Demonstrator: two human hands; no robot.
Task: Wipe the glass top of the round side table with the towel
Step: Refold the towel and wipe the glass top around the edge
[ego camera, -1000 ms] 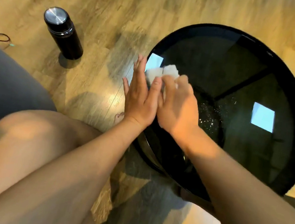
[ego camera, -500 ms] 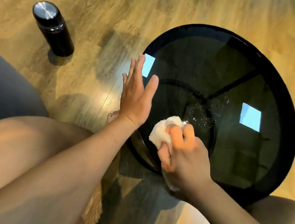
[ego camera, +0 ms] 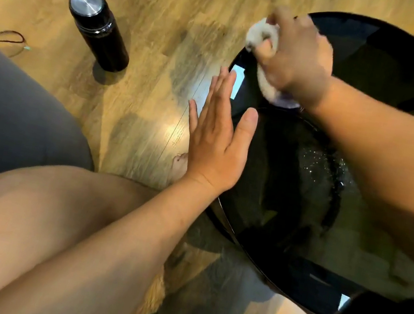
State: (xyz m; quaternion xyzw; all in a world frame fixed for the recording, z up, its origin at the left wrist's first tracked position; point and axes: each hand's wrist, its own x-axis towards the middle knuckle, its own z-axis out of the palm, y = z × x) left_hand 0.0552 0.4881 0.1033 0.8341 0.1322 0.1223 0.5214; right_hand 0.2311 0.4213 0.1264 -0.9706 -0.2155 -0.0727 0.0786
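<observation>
Since half a second ago the towel (ego camera: 263, 35), bunched in the right hand (ego camera: 297, 62), has been swept to the far left rim of the glass desk (ego camera: 407, 81), where it could be dragged off the edge, while the left hand (ego camera: 216, 144) is held flat, fingers spread.

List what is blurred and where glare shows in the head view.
Head view: the right hand and towel are motion-blurred; the left hand is sharp; bright rectangular reflections sit on the glass top near its left rim, and a glare patch lies on the wooden floor.
</observation>
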